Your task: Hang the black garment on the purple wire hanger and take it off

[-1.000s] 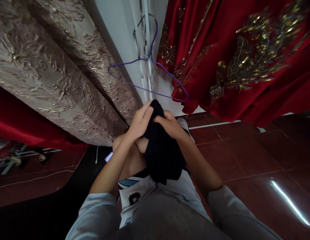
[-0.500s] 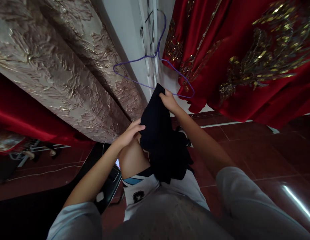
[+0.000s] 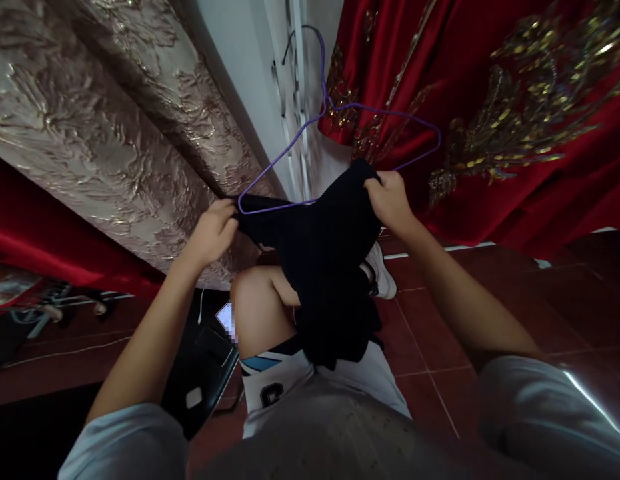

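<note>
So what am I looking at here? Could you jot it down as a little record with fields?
Left hand: grips one edge of the dark garment
Right hand: grips the opposite edge, spreading it
Hanger: purple wire, hung on the white wall, its lower bar at the garment's top edge
Behind: red gold-embroidered cloth, beige brocade curtain
Below: bare knee, white shoe, red tiled floor

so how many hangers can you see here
1. A purple wire hanger hangs on the white wall, just above the black garment that the left hand and right hand hold spread. Others may hide behind the red drapes.
</note>
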Tool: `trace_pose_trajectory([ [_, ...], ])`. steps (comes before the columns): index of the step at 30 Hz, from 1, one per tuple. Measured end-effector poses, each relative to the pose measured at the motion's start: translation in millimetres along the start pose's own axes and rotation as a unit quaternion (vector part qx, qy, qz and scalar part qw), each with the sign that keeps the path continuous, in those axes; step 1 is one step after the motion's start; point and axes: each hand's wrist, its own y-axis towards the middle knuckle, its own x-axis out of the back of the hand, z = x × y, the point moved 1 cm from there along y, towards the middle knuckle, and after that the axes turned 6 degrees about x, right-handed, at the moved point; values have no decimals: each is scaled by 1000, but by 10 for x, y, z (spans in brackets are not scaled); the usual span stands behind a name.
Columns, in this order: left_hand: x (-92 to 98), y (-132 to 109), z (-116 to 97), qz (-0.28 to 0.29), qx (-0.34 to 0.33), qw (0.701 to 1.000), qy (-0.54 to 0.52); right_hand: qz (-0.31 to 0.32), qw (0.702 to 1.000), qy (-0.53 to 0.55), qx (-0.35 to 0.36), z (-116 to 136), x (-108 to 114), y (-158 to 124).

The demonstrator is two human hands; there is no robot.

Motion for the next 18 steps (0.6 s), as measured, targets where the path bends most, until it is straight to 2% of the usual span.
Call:
trace_pose_trajectory([
  [3, 233, 134, -436, -67, -35, 997, -2, 8, 1000, 17, -1, 51, -126, -111],
  [5, 288, 246, -651, -92, -42, 995, -20, 38, 998, 39, -12, 94, -244, -203],
  [7, 278, 382, -763, -117, -29, 992, -33, 82, 994, 62, -21, 148, -352, -296],
  [10, 176, 599, -779, -133, -3, 987, -90, 137, 987, 82, -11, 236, -422, -400],
  [13, 48, 758, -710, -127, -7, 983, -129, 137, 987, 78, 38, 323, -318, -449],
  [15, 10, 813, -656, -111, -10, 989, -96, 112, 989, 74, 64, 366, -155, -451],
  [18, 60, 851, -588, -86, -8, 996, -1, 0, 996, 66, 61, 378, 191, -393],
])
